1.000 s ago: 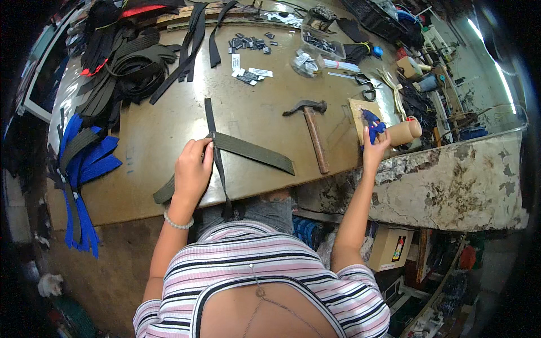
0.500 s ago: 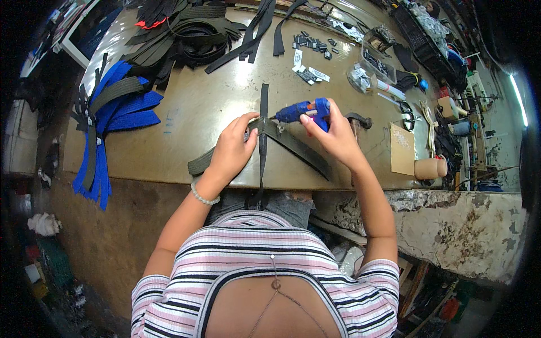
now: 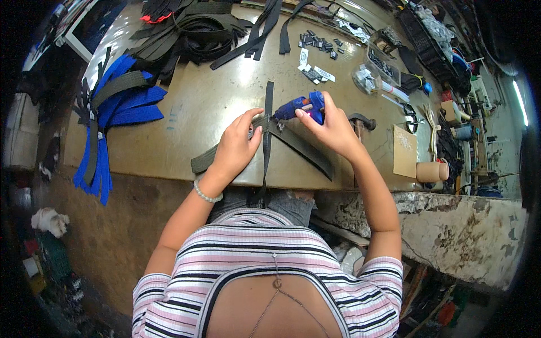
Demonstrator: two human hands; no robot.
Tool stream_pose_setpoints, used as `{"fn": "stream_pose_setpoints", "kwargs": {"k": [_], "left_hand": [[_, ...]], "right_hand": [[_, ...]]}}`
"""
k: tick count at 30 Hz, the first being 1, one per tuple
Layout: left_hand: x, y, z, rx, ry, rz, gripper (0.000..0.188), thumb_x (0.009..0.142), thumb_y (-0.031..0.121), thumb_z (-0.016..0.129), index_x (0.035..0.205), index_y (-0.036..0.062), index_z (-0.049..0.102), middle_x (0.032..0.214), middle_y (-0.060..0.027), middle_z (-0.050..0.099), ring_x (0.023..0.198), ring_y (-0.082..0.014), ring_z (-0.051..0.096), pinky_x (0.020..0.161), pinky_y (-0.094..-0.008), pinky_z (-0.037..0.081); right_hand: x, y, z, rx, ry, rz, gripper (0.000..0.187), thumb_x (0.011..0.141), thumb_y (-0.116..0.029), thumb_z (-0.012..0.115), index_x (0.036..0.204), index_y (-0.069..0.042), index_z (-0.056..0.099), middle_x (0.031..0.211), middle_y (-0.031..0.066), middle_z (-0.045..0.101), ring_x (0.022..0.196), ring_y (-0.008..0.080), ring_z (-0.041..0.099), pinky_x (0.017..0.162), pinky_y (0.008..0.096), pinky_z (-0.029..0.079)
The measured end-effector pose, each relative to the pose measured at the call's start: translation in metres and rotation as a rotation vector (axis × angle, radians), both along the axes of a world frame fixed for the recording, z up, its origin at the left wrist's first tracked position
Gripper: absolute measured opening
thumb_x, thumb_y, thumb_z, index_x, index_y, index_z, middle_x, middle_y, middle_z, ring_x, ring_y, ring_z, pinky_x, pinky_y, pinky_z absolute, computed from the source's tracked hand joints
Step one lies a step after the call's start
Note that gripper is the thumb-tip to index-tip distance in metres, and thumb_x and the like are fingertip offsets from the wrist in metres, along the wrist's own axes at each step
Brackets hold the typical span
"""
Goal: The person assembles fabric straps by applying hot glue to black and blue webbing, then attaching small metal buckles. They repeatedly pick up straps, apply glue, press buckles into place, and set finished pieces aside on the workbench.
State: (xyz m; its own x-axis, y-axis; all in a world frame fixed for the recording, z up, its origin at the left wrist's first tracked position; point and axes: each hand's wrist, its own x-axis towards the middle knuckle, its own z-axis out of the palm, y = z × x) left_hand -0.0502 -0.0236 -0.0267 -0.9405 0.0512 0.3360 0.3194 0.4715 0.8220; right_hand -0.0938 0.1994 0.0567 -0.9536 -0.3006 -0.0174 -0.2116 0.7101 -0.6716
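My right hand [image 3: 333, 130] grips a blue hot glue gun [image 3: 293, 109], its nozzle pointing left and down onto a folded dark olive webbing strap [image 3: 301, 149]. The nozzle tip is at the strap's bend, where a narrow black strip [image 3: 269, 93] crosses it and runs down over the table edge. My left hand [image 3: 238, 143], with a beaded bracelet at the wrist, pinches the strap near that crossing. One strap arm slants to the lower right; the other passes beneath my left hand, partly hidden, and emerges at the lower left.
Blue and olive strap bundles [image 3: 127, 107] hang over the table's left edge. Coiled dark webbing [image 3: 205, 31] lies at the back. Small black pieces [image 3: 318, 42] and white labels are behind the gun. A hammer [image 3: 363, 121], scissors [image 3: 411, 119], cardboard [image 3: 404, 151] and a brown roll [image 3: 432, 172] sit right.
The whole view has shifted slightly. Both hands keep their places on the strap and the glue gun, and the nozzle stays at the crossing.
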Motion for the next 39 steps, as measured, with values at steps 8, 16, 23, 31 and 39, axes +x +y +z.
{"fn": "stream_pose_setpoints", "kwargs": {"k": [8,16,23,31,39], "left_hand": [[-0.002,0.000,-0.006,0.012,0.025,0.008,0.039,0.085,0.005,0.068,0.123,0.0065,0.061,0.083,-0.0187,0.060,0.072,-0.0298,0.058,0.070,-0.0391,0.049],[0.000,0.001,-0.001,0.032,0.011,0.003,0.039,0.085,0.004,0.068,0.123,0.0065,0.062,0.082,-0.0176,0.060,0.071,-0.0279,0.057,0.069,-0.0381,0.049],[0.005,0.000,0.007,0.094,0.109,0.001,0.038,0.084,0.001,0.069,0.122,0.0065,0.063,0.082,-0.0106,0.059,0.067,-0.0193,0.055,0.063,-0.0323,0.047],[0.013,0.004,0.026,0.248,0.017,-0.183,0.073,0.081,-0.002,0.070,0.147,0.0103,0.043,0.066,-0.0004,0.050,0.062,-0.0076,0.050,0.062,-0.0235,0.044],[0.036,0.007,0.055,0.294,-0.183,-0.557,0.107,0.076,-0.006,0.064,0.161,0.0153,0.002,0.078,-0.0061,0.058,0.070,-0.0145,0.057,0.072,-0.0260,0.049]], "right_hand": [[0.029,0.003,0.002,0.018,-0.116,0.024,0.045,0.093,-0.036,0.070,0.113,0.000,0.051,0.087,0.0159,0.068,0.076,0.0228,0.065,0.070,0.0357,0.050],[0.048,0.028,0.000,-0.215,-0.262,0.006,0.043,0.092,-0.036,0.071,0.112,-0.003,0.053,0.087,0.0116,0.071,0.077,0.0232,0.069,0.065,0.0379,0.053],[0.027,0.200,-0.063,-0.157,0.625,-1.031,0.051,0.096,-0.043,0.065,0.115,0.002,0.050,0.102,0.0175,0.065,0.085,0.0278,0.066,0.076,0.0411,0.052],[0.088,0.176,0.007,0.599,0.088,-1.013,0.049,0.100,-0.044,0.052,0.119,0.000,0.066,0.110,0.0220,0.070,0.102,0.0376,0.067,0.086,0.0434,0.052],[0.073,-0.030,0.025,-0.154,0.294,0.385,0.025,0.079,-0.009,0.077,0.104,-0.008,0.072,0.127,0.0128,0.055,0.115,0.0318,0.049,0.089,0.0385,0.045]]}}
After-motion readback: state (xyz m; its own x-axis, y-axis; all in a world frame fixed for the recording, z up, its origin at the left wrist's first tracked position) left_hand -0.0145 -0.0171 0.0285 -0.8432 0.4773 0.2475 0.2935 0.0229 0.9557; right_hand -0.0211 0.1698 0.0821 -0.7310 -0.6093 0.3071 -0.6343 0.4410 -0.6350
